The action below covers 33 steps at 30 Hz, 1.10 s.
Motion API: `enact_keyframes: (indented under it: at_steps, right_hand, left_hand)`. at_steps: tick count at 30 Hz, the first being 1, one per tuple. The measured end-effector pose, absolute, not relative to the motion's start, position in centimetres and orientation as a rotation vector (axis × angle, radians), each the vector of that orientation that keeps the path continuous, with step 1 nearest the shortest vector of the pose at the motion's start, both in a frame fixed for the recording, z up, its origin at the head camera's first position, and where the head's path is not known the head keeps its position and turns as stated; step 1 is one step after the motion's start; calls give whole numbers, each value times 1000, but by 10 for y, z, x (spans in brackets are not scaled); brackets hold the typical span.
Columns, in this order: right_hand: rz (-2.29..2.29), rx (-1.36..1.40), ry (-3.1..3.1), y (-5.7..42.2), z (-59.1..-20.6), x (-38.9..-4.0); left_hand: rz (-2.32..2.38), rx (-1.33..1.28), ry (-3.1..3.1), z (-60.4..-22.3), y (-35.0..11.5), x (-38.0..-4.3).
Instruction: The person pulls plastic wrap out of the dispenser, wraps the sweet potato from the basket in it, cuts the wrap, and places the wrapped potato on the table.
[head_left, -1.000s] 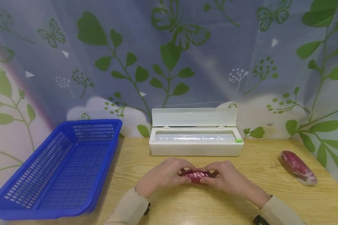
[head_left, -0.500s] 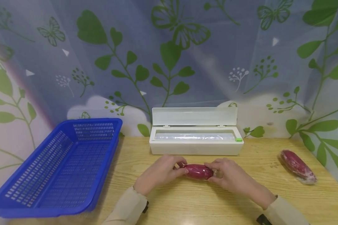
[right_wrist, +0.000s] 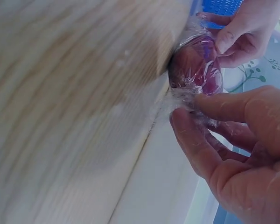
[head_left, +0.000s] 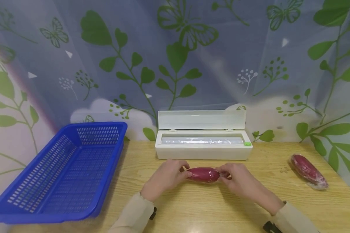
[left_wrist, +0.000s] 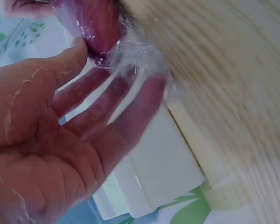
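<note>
An oblong purple-red vegetable (head_left: 204, 174), wrapped in clear cling film, lies crosswise between the two hands close over the table. My left hand (head_left: 167, 177) holds its left end, thumb in front and fingers behind. In the left wrist view, loose crumpled film (left_wrist: 137, 53) sticks out past that end, against the fingers. My right hand (head_left: 240, 179) pinches the gathered film at the right end between thumb and forefinger. The right wrist view shows this bunched film (right_wrist: 182, 100) right at the fingertips.
Behind the hands stands a white cling film dispenser (head_left: 204, 153), lid up, with a film roll (head_left: 202, 140) inside. A blue plastic basket (head_left: 108, 168) stands at left. Another wrapped purple-red vegetable (head_left: 307, 170) lies at right on the wooden table (head_left: 192, 210). A patterned curtain hangs behind.
The hands have drawn apart along the vegetable and moved slightly toward the dispenser, baring its middle. The right hand has shifted from its body to the film at its right end.
</note>
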State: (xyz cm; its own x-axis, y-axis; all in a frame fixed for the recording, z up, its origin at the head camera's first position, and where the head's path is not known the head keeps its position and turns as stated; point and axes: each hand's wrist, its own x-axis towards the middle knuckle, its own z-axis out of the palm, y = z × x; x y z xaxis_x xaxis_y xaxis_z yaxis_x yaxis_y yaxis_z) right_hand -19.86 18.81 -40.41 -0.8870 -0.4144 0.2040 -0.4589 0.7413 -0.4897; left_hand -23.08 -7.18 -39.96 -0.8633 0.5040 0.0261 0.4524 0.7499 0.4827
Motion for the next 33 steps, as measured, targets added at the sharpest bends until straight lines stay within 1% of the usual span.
enact_keyframes:
  at_steps: [8, 12, 15, 17, 20, 25, 29, 33]
  right_hand:
    - [989, 658, -2862, 184, -404, -203]
    - [1105, 748, -2898, 184, -407, -208]
    - [1106, 840, -2898, 183, -410, -212]
    - [1107, 850, -2899, 181, -411, -214]
    - [1166, 743, -2942, 177, -411, -218]
    - [1439, 564, -2971, 179, -412, -222]
    - [1618, 504, -2910, 186, -415, -225]
    - [1790, 468, -2807, 190, -416, -227]
  left_hand:
    - [1033, 649, 2583, -400, -72, -241]
    - [1214, 556, 2453, -403, -72, -245]
    - [1335, 497, 2370, -405, -72, -248]
    - [1413, 442, 2310, -406, -71, -249]
    - [1500, 356, 2232, -407, -69, -251]
    - [1669, 278, 2037, -413, -67, -255]
    - [1788, 286, 1871, -418, -69, -258]
    - [1722, 464, 1994, -418, -71, -257]
